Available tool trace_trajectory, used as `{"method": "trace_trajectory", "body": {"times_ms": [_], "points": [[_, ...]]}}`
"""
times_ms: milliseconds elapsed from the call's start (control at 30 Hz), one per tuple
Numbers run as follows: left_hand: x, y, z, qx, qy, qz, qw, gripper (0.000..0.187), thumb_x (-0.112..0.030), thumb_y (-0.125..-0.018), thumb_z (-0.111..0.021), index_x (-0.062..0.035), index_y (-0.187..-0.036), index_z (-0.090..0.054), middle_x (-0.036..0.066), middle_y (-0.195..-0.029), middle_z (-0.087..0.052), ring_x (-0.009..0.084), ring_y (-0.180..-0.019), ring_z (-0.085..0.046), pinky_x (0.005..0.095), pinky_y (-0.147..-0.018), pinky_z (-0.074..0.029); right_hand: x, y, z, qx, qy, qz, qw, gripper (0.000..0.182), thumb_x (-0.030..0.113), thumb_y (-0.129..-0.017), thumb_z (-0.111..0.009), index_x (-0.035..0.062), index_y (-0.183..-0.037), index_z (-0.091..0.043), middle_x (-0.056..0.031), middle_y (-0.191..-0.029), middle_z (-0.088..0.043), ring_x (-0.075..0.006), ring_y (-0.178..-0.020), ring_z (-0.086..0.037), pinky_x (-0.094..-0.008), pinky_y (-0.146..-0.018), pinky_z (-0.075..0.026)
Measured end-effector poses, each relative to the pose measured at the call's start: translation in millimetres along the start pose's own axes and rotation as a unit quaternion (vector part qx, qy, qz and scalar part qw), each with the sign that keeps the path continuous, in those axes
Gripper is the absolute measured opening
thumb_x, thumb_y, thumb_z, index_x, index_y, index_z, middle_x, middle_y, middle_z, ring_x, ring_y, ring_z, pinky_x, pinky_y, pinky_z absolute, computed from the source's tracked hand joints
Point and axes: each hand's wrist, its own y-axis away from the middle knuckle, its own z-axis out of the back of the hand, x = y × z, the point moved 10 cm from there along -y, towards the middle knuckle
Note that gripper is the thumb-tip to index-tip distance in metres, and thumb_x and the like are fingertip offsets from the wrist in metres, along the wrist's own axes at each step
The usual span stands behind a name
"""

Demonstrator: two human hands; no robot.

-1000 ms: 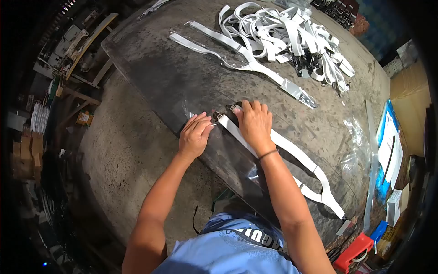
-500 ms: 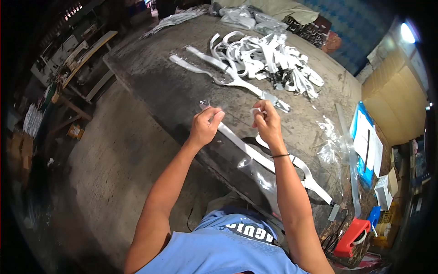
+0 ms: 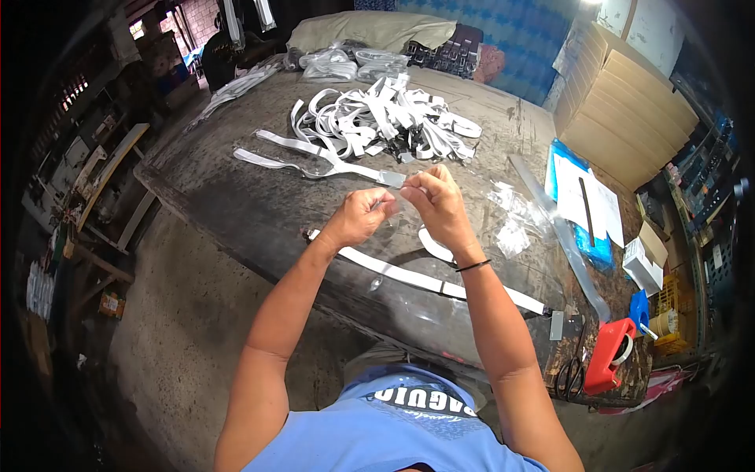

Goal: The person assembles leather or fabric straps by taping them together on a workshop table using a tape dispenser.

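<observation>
My left hand (image 3: 360,217) is closed in a pinch, knuckles up, over the near half of the table. Close beside it my right hand (image 3: 440,206) is closed too, thumb against fingers. Something thin and see-through shows at the left fingertips; I cannot tell what it is. Just behind the right fingers lies a forked white strap (image 3: 354,168) with a greyish, shiny piece (image 3: 391,178) at its end. Below both hands, a long white strap (image 3: 401,274) runs across the table, partly hidden by my right forearm.
A heap of white straps (image 3: 377,118) lies farther back, before clear plastic bags (image 3: 330,66). Small clear plastic pieces (image 3: 513,228) are at the right, near a long metal strip (image 3: 554,228). A red tape dispenser (image 3: 604,366) stands at the near right corner, with cardboard (image 3: 621,102) behind.
My hands have come closer together, fingertips now almost meeting. My left hand is away from the near strap's end. The view has tilted up and turned, so the table appears shifted left.
</observation>
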Motion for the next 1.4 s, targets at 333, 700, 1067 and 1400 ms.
{"method": "trace_trajectory", "body": {"times_ms": [333,700,1067,1400], "points": [[-35.7,-3.5,3.4,-0.129,0.144,-0.13,0.972,0.032,-0.025,-0.093,-0.067,0.0012,-0.112,-0.068,0.004,-0.102,-0.069,0.0096,-0.094,-0.06,0.0252,-0.085,-0.049,23.5,3.0,21.0,-0.086,0.04,0.113,0.989,0.011,0.012,-0.084,-0.069,0.0021,-0.086,-0.064,-0.0138,-0.087,-0.054,-0.0297,-0.084,-0.056,-0.0378,-0.073,-0.048],[-21.7,-30.2,-26.0,-0.025,0.2,-0.074,0.977,0.023,-0.025,-0.092,-0.068,-0.0029,-0.087,-0.065,0.0,-0.08,-0.066,0.0049,-0.075,-0.058,0.0233,-0.072,-0.05,17.3,10.1,42.1,-0.11,0.074,0.078,0.988,0.007,0.008,-0.087,-0.065,0.0015,-0.086,-0.063,-0.012,-0.087,-0.054,-0.0263,-0.083,-0.054,-0.0346,-0.074,-0.046],[-30.7,-38.9,-48.4,-0.006,0.203,-0.105,0.973,0.024,-0.025,-0.095,-0.065,-0.0022,-0.088,-0.064,0.001,-0.08,-0.065,0.0064,-0.074,-0.059,0.0241,-0.069,-0.05,6.5,12.8,51.4,-0.113,0.118,0.032,0.986,0.014,0.015,-0.09,-0.065,0.0018,-0.085,-0.061,-0.0124,-0.084,-0.051,-0.0283,-0.08,-0.052,-0.0352,-0.071,-0.045],[-39.3,-43.3,-35.1,-0.011,0.303,-0.122,0.945,0.023,-0.025,-0.094,-0.066,-0.0028,-0.09,-0.064,0.004,-0.08,-0.067,0.0105,-0.075,-0.064,0.0255,-0.072,-0.053,-27.3,13.1,71.5,-0.056,-0.102,-0.084,0.99,0.016,0.012,-0.09,-0.065,0.0095,-0.106,-0.068,-0.0053,-0.098,-0.056,-0.0105,-0.085,-0.057,-0.0237,-0.063,-0.049]]}}
